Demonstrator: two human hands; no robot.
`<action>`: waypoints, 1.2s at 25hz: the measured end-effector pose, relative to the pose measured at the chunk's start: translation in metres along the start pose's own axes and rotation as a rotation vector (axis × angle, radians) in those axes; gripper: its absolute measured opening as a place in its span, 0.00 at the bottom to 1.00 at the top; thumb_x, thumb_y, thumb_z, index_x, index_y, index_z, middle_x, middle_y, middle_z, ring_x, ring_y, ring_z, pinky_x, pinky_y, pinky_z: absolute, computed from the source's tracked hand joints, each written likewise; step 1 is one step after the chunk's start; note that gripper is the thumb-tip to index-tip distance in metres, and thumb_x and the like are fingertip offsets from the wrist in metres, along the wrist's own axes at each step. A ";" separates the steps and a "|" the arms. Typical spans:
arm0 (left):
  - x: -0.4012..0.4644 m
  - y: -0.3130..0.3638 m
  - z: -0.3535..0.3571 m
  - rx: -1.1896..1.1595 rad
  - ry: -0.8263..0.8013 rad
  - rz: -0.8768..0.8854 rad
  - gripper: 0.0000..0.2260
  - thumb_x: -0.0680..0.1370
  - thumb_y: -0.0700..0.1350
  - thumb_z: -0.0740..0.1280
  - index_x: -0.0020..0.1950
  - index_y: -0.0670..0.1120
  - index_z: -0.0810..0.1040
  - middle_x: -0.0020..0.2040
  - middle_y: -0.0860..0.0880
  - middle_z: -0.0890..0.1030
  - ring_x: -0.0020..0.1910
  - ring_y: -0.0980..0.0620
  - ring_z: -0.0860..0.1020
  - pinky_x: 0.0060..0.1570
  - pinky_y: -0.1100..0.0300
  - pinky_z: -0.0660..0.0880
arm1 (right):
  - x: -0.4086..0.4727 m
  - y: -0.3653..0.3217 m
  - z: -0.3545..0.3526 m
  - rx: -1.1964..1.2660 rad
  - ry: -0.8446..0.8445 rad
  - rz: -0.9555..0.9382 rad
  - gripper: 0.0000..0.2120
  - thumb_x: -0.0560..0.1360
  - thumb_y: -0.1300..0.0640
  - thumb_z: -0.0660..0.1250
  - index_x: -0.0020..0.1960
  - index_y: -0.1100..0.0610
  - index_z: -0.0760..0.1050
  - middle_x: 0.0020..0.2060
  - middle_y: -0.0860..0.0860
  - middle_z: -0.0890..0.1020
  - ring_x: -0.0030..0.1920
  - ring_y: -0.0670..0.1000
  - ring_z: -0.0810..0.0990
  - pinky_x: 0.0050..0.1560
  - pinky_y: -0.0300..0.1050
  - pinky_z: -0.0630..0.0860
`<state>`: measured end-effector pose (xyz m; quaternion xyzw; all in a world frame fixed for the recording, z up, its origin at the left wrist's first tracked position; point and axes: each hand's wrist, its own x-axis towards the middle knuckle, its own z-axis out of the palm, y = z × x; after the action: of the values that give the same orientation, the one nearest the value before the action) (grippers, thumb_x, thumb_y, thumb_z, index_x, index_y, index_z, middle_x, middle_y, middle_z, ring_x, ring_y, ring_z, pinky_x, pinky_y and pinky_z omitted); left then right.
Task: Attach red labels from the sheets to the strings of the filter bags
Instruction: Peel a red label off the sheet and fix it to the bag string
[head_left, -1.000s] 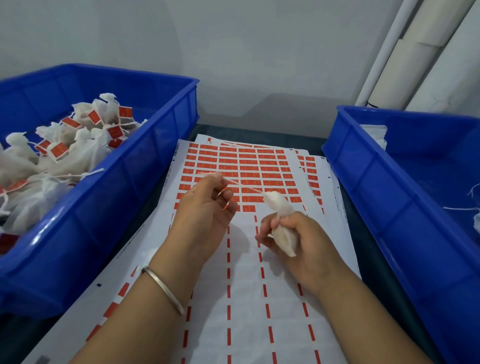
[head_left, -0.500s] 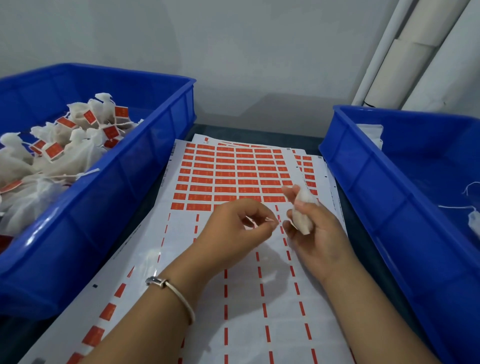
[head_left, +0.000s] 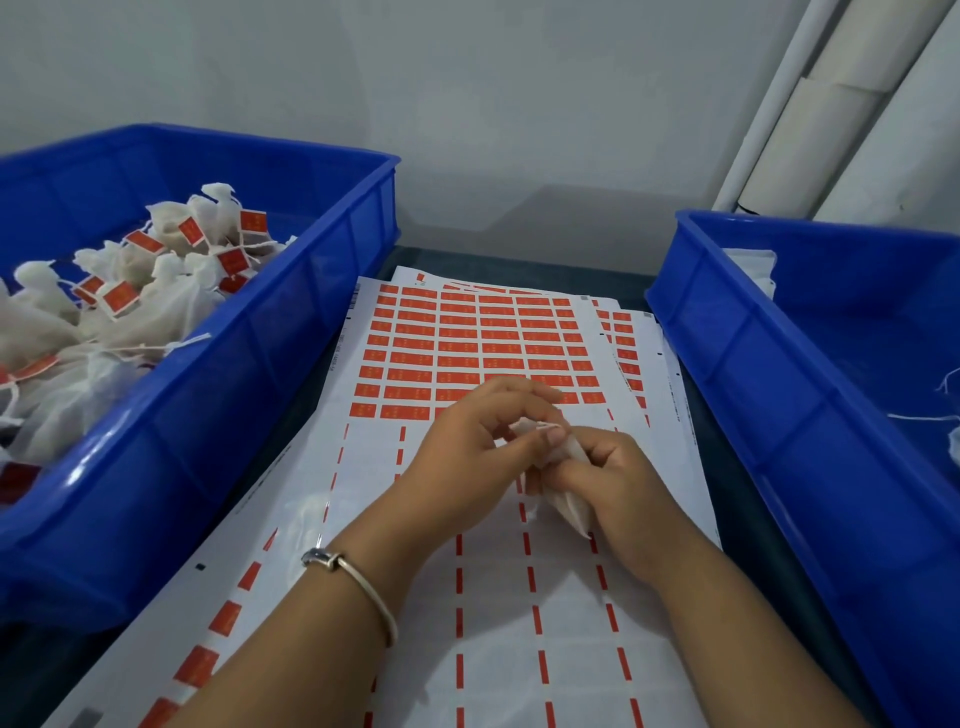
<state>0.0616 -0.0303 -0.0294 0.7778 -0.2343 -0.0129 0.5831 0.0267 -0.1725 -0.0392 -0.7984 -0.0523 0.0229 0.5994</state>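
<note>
Head view: right hand (head_left: 613, 483) gripped soft, light filter bag (head_left: 566, 501); left hand (head_left: 467, 447) pinched thin string (head_left: 543, 427) beside it.

Two bare forearms are seen entering from the lower edge of the frame, with no sleeves visible on either. The left hand (head_left: 467, 447) and the right hand (head_left: 618, 478) are shown ungloved, near the centre of the frame. No rings can be made out on the fingers that show. A thin, pale silvery bangle (head_left: 358, 587) is worn on the left wrist, in the lower middle of the frame; it is a slender band with a darker, thicker metallic section at its upper left end, where a highlight is caught. The fingernails that show are short and unpainted. Nothing is worn on the right wrist.
</note>
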 end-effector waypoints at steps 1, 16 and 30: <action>0.000 -0.001 0.000 -0.027 -0.006 -0.002 0.10 0.76 0.45 0.66 0.40 0.60 0.79 0.47 0.66 0.78 0.50 0.67 0.75 0.41 0.75 0.73 | 0.000 0.000 -0.001 -0.006 -0.029 0.014 0.12 0.79 0.59 0.61 0.42 0.54 0.82 0.36 0.46 0.83 0.44 0.44 0.80 0.42 0.30 0.76; 0.002 -0.004 0.013 0.025 0.088 -0.172 0.08 0.80 0.48 0.59 0.41 0.58 0.70 0.39 0.58 0.76 0.39 0.58 0.76 0.30 0.76 0.71 | 0.000 0.006 0.018 -0.089 0.071 -0.069 0.11 0.74 0.60 0.68 0.38 0.46 0.74 0.31 0.35 0.79 0.38 0.37 0.79 0.31 0.26 0.73; 0.009 -0.003 0.014 -0.655 0.185 -0.668 0.07 0.78 0.39 0.62 0.49 0.40 0.79 0.38 0.44 0.79 0.38 0.50 0.76 0.37 0.60 0.75 | 0.001 0.011 0.023 -0.283 0.493 -0.209 0.11 0.72 0.53 0.71 0.43 0.37 0.73 0.37 0.27 0.75 0.46 0.29 0.75 0.37 0.19 0.68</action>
<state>0.0666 -0.0452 -0.0346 0.5836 0.0979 -0.2033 0.7801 0.0260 -0.1531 -0.0560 -0.8459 0.0102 -0.2409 0.4758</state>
